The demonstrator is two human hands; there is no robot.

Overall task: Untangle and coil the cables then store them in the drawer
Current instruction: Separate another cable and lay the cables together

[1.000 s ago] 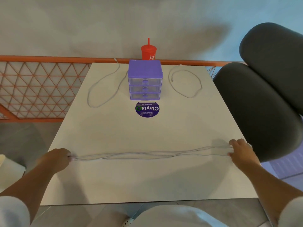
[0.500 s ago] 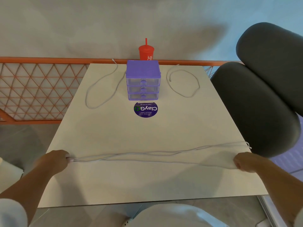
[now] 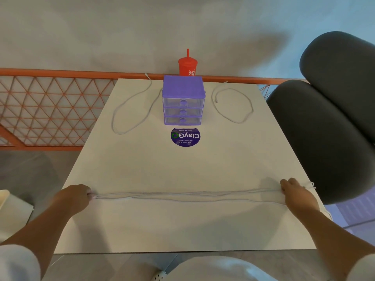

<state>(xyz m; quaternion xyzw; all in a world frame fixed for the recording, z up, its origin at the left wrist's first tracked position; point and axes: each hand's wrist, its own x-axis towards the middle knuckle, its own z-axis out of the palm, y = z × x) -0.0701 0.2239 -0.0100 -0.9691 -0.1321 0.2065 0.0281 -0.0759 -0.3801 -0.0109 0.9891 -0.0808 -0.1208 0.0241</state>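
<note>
Cable (image 3: 188,196) has been drawn taut again across lower frame, ends gripped in curled fingers (image 3: 87,193) of left hand (image 3: 75,197) and right hand (image 3: 298,196); coiling judged pending.

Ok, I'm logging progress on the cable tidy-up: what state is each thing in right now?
stretched cable, several strands pulled straight between both hands, uncoiled
left hand, grips the strands' left end
right hand, grips the strands' right end
drawer unit, all three drawers closed
left loose cable, open loop, uncoiled
right loose cable, open loop, uncoiled
red cup, upright, lid and straw on
</note>
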